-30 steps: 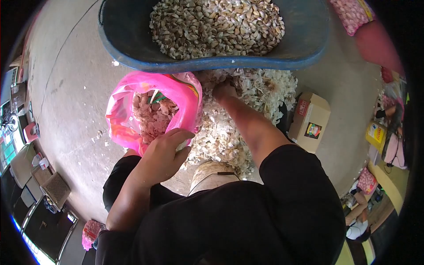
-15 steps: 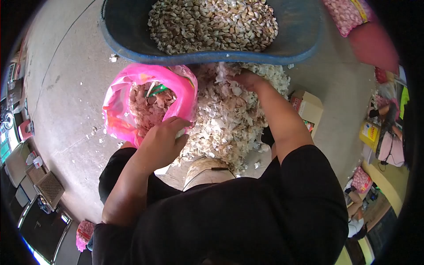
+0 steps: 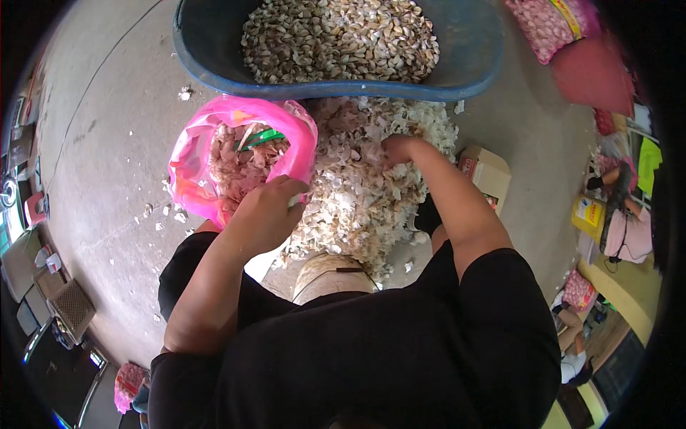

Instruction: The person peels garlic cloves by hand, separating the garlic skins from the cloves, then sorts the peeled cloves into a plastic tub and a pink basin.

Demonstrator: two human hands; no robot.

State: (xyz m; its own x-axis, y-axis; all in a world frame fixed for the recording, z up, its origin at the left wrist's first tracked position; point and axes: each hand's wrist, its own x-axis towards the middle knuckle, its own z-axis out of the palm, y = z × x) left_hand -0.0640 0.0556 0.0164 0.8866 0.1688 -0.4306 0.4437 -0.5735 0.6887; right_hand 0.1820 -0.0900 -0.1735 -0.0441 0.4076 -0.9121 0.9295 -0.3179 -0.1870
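My left hand (image 3: pixel 268 214) is closed on the near right rim of a pink plastic bag (image 3: pixel 300 143). The bag stands open and holds papery peels and a green strip (image 3: pixel 266 136). My right hand (image 3: pixel 400 151) reaches into a heap of pale garlic skins (image 3: pixel 357 207) to the right of the bag; its fingertips are hidden among the skins. Beyond both lies a dark blue tub (image 3: pixel 468 53) holding many garlic cloves (image 3: pixel 343 43).
A small open carton (image 3: pixel 489 175) is right of the heap. A pale bucket (image 3: pixel 332 275) stands at my body. Full pink net bags (image 3: pixel 543 28) lie upper right. People (image 3: pixel 632 232) sit at the far right, near a yellow container (image 3: pixel 589 214).
My right hand has come back from near the tub's rim, toward me, into the heap's skins. My left hand remains at the bag's rim. The view has shifted slightly.
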